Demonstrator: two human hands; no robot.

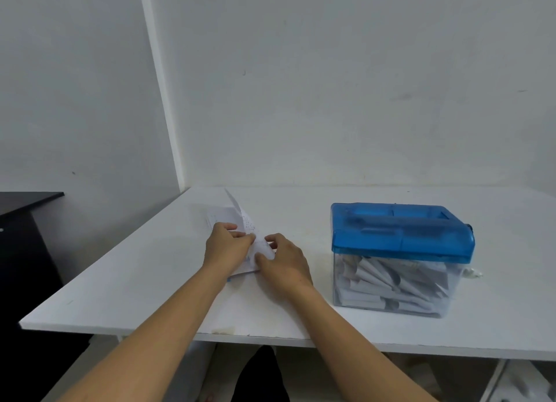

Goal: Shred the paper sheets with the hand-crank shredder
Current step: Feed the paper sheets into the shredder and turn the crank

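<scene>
Head view: at frame centre, the left hand (227, 246) pinches a printed paper sheet (240, 218) with curled fingers, lifting one fold off the white table (144, 269). The right hand (285, 260) grips the same sheet's near edge between thumb and forefinger. The blue-lidded hand-crank shredder (400, 230) stands at right, well apart.

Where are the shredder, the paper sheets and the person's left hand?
shredder (403, 233), head view, on its blue lid.
paper sheets (222, 216), head view, on the top sheet.
left hand (227, 249), head view, on its back.
</scene>
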